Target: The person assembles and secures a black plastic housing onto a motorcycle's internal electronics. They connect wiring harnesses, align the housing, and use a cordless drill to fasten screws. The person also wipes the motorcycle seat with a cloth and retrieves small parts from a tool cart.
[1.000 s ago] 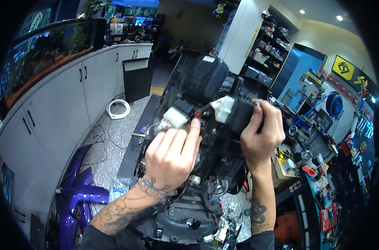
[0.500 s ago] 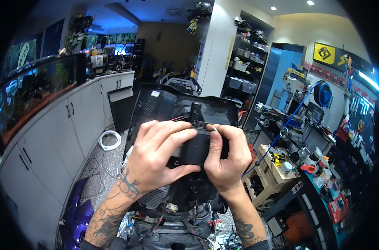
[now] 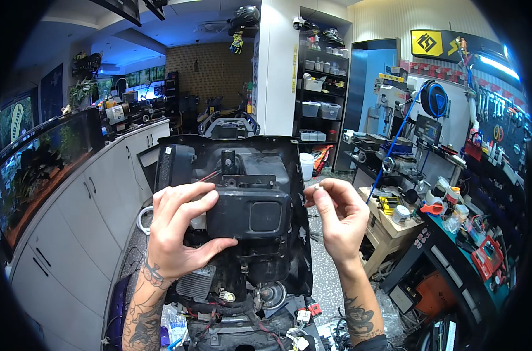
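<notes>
The probably stiff plastic box [image 3: 237, 216] is edge-clamped by the left hand [image 3: 173, 231], a pale bit [image 3: 318, 188] rightward by the right hand [image 3: 339, 221].

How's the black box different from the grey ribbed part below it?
The box is black; the ribbed part is grey. The box has a rounded square outline on its face, while the ribbed part has rows of ridges. The left hand holds the box, not the ribbed part. Both look roughly rectangular.
</notes>
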